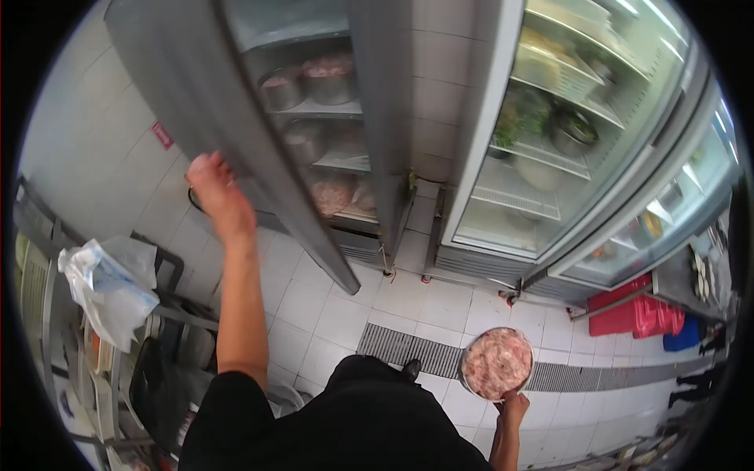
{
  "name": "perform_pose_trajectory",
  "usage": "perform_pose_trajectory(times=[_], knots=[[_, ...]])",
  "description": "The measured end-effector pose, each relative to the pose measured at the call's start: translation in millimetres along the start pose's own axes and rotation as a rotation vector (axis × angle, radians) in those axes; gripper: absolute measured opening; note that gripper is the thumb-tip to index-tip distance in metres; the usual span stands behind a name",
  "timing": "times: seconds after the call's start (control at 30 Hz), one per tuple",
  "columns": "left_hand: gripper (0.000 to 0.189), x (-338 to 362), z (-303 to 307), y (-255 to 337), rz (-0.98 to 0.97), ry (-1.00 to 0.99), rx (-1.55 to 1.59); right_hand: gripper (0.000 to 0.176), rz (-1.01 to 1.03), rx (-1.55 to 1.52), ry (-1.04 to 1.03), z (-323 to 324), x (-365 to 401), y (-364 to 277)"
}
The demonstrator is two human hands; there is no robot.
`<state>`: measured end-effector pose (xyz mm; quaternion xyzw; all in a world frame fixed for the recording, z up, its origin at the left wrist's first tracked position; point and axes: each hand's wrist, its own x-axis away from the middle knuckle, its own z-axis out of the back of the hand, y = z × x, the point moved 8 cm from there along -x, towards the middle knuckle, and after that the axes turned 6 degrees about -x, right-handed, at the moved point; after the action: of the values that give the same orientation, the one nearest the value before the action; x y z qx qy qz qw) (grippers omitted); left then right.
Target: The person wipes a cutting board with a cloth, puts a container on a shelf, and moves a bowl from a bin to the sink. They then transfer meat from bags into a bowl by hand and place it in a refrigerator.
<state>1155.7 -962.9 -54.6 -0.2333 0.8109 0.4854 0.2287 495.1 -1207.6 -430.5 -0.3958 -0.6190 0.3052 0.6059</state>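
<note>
My left hand (210,179) is raised at the edge of the grey fridge door (259,157), which stands partly open; its fingers are curled, and what they hold, if anything, is hidden. Low at the right, my right hand (513,404) grips the rim of a round metal bowl (463,375) full of pale pink raw meat (498,363). Inside the open fridge, metal pots (330,85) of similar meat sit on shelves, with more meat (333,196) at the bottom.
Glass-door fridges (542,141) stand at the right, with red bins (628,310) beyond. A floor drain grate (408,349) crosses the tiles. On the left, a rack carries a plastic bag (110,286). A person's dark-clothed legs (695,385) show at the far right.
</note>
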Motion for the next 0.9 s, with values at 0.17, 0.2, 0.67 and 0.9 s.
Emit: perform_pose_trajectory(times=[0.17,0.2,0.67,0.9], knots=[[0.044,-27.0,157.5,63.3,0.02,0.168,0.128,0.007,-0.089,0.137,-0.262,-155.0,-30.9,-23.4],[0.047,-34.1,179.7,76.2,0.006,0.212,0.088,0.007,-0.105,0.134,-0.338,-187.8,-33.8,-22.3],[0.029,-57.1,137.8,-4.9,-0.321,-0.065,-0.677,0.005,-0.262,0.073,-0.507,-512.9,39.1,33.2],[0.061,-224.0,-27.2,-291.9,-0.08,-0.482,-1.03,0.001,-0.262,0.072,-0.445,-553.0,74.7,44.8]])
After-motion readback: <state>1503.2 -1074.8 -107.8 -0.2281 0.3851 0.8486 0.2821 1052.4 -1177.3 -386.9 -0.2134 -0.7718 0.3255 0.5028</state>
